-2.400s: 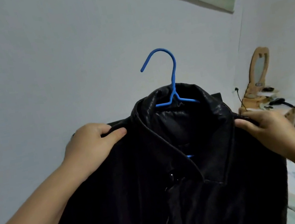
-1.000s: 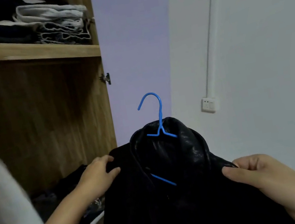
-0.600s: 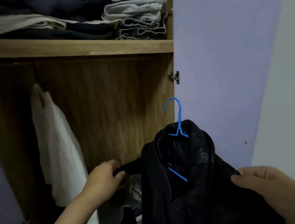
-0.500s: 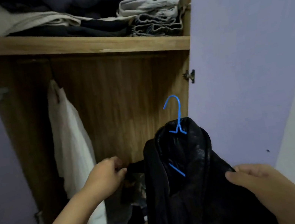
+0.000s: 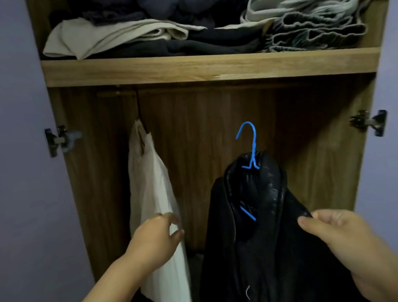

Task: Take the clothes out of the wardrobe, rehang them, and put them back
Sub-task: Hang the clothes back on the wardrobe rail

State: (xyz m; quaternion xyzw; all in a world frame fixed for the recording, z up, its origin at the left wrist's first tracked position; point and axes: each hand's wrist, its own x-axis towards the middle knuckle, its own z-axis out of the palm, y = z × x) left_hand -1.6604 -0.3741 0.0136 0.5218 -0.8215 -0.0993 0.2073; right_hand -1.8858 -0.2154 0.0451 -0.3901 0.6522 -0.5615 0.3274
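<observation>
Your right hand (image 5: 337, 230) pinches the jacket (image 5: 256, 233) by its shoulder, holding it on its hanger (image 5: 251, 146) below the shelf (image 5: 205, 66), hook free. Your left hand (image 5: 155, 240), fingers loosely spread, holds nothing, against the white garment (image 5: 151, 185) hanging under the shelf.

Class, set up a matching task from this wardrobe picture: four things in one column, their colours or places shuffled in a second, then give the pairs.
Things:
1. hanger
2. jacket
3. shirt
4. folded clothes

Descriptions:
A. on the shelf
B. black, held by the right hand
C. blue
D. white, hanging at the left

Pairs: 1-C, 2-B, 3-D, 4-A
</observation>
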